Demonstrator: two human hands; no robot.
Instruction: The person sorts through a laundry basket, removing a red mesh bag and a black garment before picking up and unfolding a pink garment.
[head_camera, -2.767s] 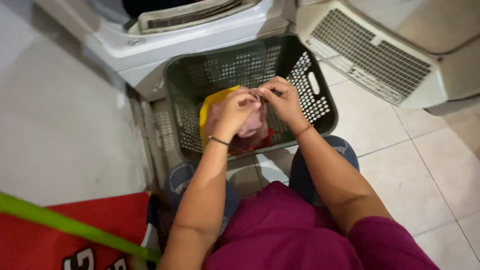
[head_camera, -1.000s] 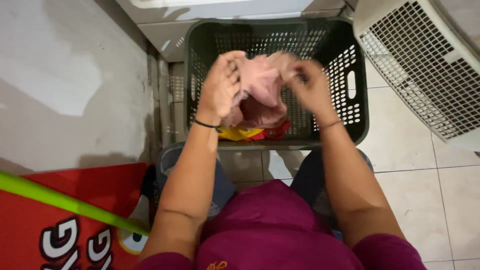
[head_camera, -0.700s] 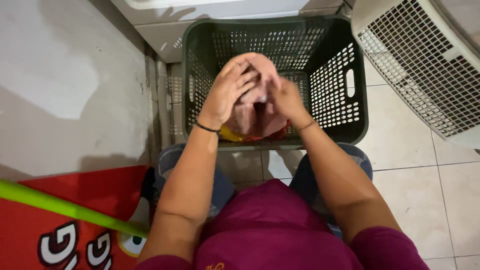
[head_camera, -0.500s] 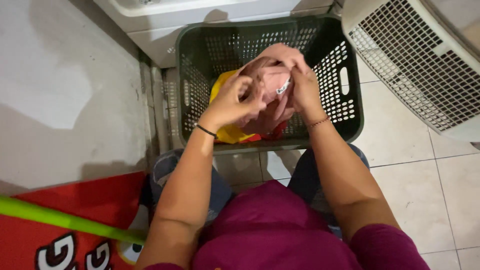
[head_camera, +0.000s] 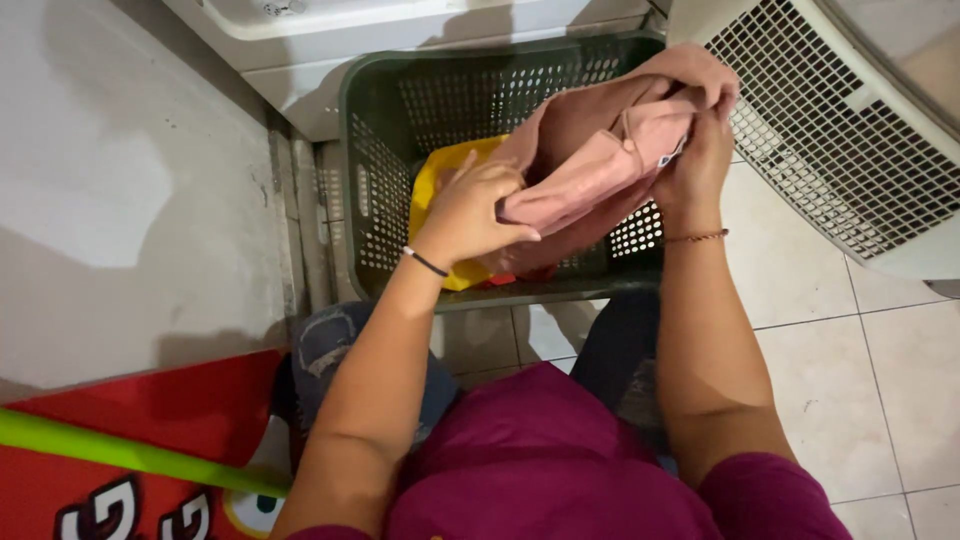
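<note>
From the head camera I look down on the white tiled floor (head_camera: 800, 300), and on it stands the dark green laundry basket (head_camera: 385, 130), pushed against a white appliance (head_camera: 330, 40) behind it and just beside a white perforated hamper (head_camera: 840, 150) on the right side. The basket stands directly in front of my knees, I think so that both arms reach it without stretching.

Above the basket I hold the pink garment (head_camera: 600, 150), lifted up so that it hangs free and does not drag over the other laundry. Under it a yellow cloth (head_camera: 440, 190) and a small red piece lie inside the basket.

My right hand (head_camera: 700, 140) is closed around the top edge of the garment, near a small tag, and carries the weight. My left hand (head_camera: 470, 205) grips the lower fold, the fingers curled and the thumb pressing on the fabric, which keeps the cloth stretched between the two hands. At the bottom left a green pole (head_camera: 120, 450) crosses a red bag (head_camera: 120, 430).
</note>
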